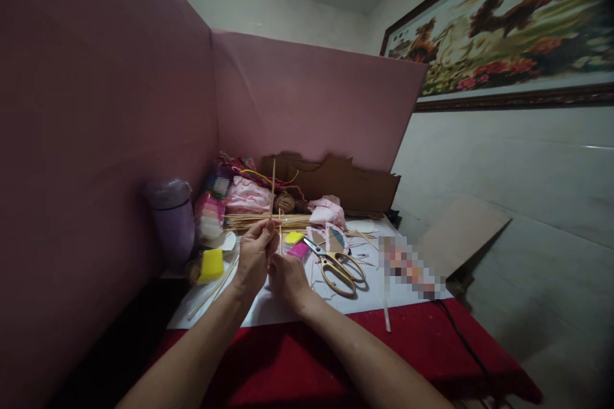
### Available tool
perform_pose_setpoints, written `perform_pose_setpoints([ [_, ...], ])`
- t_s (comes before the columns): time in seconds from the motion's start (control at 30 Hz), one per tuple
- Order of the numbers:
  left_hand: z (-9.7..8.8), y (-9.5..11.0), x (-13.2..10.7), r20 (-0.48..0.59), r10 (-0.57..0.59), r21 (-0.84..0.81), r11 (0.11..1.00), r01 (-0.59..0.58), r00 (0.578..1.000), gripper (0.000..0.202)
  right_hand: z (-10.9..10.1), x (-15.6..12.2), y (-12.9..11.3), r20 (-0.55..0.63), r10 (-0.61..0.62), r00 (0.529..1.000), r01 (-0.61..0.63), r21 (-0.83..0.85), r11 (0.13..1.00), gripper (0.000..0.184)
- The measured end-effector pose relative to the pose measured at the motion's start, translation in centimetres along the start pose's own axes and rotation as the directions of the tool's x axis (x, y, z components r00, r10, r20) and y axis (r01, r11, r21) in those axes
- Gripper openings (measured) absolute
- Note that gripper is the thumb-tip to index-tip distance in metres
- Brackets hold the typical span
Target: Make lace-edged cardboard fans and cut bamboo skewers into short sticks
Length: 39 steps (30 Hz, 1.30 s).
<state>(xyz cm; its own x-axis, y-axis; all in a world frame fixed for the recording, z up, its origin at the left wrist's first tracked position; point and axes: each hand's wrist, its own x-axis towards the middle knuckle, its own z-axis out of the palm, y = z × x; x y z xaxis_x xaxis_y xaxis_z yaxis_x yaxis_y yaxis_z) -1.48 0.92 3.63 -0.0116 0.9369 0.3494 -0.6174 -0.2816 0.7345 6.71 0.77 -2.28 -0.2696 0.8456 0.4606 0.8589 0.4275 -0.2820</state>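
Observation:
My left hand (259, 248) is closed around a thin wooden stick (273, 188), which points almost straight up. Just below and to the right, my right hand (289, 280) has its fingers curled in against the left one. What it pinches is hidden behind the knuckles. A second thin, pale strand or stick (281, 230) rises between the hands; I cannot tell which hand it belongs to. To the right lie gold-handled scissors (339, 271), blades toward the upper left. Near their tips are a yellow block (293, 238) and a pink packet (299, 250).
Behind the hands lie a bundle of wooden sticks (240, 222), a ball of twine (284, 202) and pink cloth (249, 195). A purple tumbler (173, 227) and yellow sponge-like block (212, 264) stand left. A glue stick (386, 314) lies by the red cloth (364, 339).

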Motion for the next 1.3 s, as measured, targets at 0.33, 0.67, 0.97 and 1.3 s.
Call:
perform_pose_setpoints([
  [0.33, -0.8, 0.0, 0.8, -0.016, 0.068, -0.038, 0.997, -0.069, 0.998, 0.016, -7.3, -1.6, 4.3, -0.025, 0.054, 0.998, -0.059, -0.229, 0.972, 0.017],
  [0.67, -1.1, -0.1, 1.0, 0.011, 0.068, -0.060, 0.996, -0.067, 0.998, 0.014, -9.4, -3.6, 9.5, 0.257, 0.251, 0.933, -0.188, -0.246, 0.951, 0.039],
  [0.97, -1.6, -0.1, 1.2, -0.005, 0.071, -0.072, 0.995, -0.071, 0.997, 0.017, -12.6, -3.5, 9.3, 0.260, 0.366, 0.894, -0.325, -0.189, 0.927, 0.037],
  [1.3, 0.7, 0.9, -0.8, 0.093, -0.040, 0.050, 0.998, 0.035, 0.995, 0.021, -16.5, -6.5, 8.2, 0.297, 0.152, 0.943, -0.268, 0.403, 0.875, 0.052],
])
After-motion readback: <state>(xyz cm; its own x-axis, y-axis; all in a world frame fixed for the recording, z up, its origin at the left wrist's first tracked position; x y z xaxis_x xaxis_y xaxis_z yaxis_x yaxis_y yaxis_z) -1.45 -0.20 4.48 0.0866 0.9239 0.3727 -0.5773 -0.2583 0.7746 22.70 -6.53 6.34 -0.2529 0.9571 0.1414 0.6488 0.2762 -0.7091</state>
